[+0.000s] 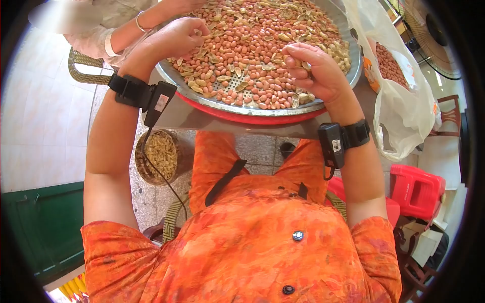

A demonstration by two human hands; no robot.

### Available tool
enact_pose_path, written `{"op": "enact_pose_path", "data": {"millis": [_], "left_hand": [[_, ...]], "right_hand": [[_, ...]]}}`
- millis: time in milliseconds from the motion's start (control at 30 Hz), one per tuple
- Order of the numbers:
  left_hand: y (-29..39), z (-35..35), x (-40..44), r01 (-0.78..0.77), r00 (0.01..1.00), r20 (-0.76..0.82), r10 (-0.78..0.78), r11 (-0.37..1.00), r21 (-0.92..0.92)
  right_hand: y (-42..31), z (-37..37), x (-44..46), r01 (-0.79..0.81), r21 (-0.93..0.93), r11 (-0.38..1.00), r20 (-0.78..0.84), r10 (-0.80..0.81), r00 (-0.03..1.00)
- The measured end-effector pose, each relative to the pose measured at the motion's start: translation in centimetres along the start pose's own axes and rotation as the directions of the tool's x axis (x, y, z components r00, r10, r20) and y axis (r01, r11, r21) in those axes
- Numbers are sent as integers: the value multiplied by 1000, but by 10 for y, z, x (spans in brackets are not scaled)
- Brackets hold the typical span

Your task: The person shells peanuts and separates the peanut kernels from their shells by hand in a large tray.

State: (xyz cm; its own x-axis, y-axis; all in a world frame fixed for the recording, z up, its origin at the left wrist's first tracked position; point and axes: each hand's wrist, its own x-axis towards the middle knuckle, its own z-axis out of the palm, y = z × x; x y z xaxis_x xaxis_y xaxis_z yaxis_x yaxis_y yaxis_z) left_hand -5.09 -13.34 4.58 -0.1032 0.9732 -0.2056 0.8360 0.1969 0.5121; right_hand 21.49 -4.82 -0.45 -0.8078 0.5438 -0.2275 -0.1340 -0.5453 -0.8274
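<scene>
A wide round metal tray [237,104] holds shelled reddish peanuts [242,45], mixed with whole pods and broken shells. My left hand [182,38] is over the tray's left edge, its fingers curled and pressed together; anything inside them is too small to make out. Above the right part of the tray, my right hand [316,70] has its thumb and fingers bent together around something small that is mostly hidden. Beneath the peanuts, the tray's perforated bottom shows in places near the front.
Another person's arms [126,38] reach in at the upper left. A plastic bag [404,113] with peanuts lies right of the tray. Below the table stands a basket of shells [159,156]. Red stools [417,192] and a fan [434,35] are at the right.
</scene>
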Motion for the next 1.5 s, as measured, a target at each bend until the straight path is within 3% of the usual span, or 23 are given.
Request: {"op": "enact_pose_path", "data": {"millis": [100, 167, 300, 367, 500, 567, 633, 700, 767, 833, 867, 900, 967, 1033, 1100, 1167, 1200, 1267, 1300, 1433, 1500], "left_hand": [[-8, -3, -1, 37, 999, -38, -39, 998, -52], [-13, -5, -1, 53, 998, -11, -57, 965, -258], [-17, -5, 0, 81, 992, 113, -51, 957, -278], [-16, -3, 0, 145, 940, 310, -139, 989, 4], [-12, 12, -4, 57, 943, 318, -95, 991, 125], [-11, 27, -5, -233, 955, 245, 166, 933, 276], [-12, 40, -3, -240, 961, 200, 191, 935, 260], [-13, 47, 3, -281, 955, 208, 210, 862, 421], [-10, 41, 9, -262, 952, 253, 170, 880, 397], [-5, 29, 12, -355, 933, 156, 325, 904, 237], [9, 25, 11, -196, 968, 167, 190, 980, 22], [23, 21, 11, -203, 967, 165, 196, 979, 24], [50, 18, 13, -262, 933, 189, 305, 939, -225], [78, 21, 16, -318, 900, 207, 385, 902, -292], [85, 25, 23, -369, 858, 222, 463, 857, -359], [75, 34, 45, -577, 808, -92, 582, 813, 76], [67, 36, 56, -584, 803, -91, 589, 808, 76], [48, 38, 74, -469, 855, -14, 518, 785, 404], [41, 42, 80, -472, 853, -15, 522, 782, 408], [36, 50, 88, -326, 945, 150, 290, 823, 465], [39, 44, 82, -341, 940, 181, 290, 819, 462]], "right_hand": [[1, -2, 2, 12, 7, 1000, 5, -12, 1000], [0, 3, 0, -1, -15, 1000, -52, 0, 999], [-2, 12, -4, -14, -126, 992, -149, -5, 989], [0, 8, -2, -15, -122, 992, -141, -2, 990], [0, 6, -3, 12, -150, 989, -93, -27, 995], [0, 5, -2, 10, -152, 988, -88, -24, 996], [1, 5, 0, 9, -154, 988, -82, -22, 996], [0, 3, 0, 16, -173, 985, -43, -24, 999], [2, 3, 0, 24, -190, 982, -70, -38, 997], [2, 4, 1, 36, -206, 978, -93, -56, 994], [2, 5, 1, 3, -157, 988, -103, -20, 994], [0, 5, 1, -28, -110, 993, -111, 16, 994], [-2, 6, 2, -48, -150, 988, -138, 27, 990], [-1, 2, 3, -70, -62, 996, -11, 70, 998], [-1, 5, 3, -63, -28, 998, -63, 62, 996], [0, 0, 5, -61, 39, 997, -45, 62, 997], [1, -2, 5, -65, 78, 995, -48, 69, 996], [3, -4, 6, -49, 51, 997, -53, 52, 997], [2, -3, 6, -39, 27, 999, -53, 40, 998], [0, 3, -2, 33, 29, 999, -61, -31, 998], [-1, 2, -3, 48, 22, 999, -39, -47, 998]]}}
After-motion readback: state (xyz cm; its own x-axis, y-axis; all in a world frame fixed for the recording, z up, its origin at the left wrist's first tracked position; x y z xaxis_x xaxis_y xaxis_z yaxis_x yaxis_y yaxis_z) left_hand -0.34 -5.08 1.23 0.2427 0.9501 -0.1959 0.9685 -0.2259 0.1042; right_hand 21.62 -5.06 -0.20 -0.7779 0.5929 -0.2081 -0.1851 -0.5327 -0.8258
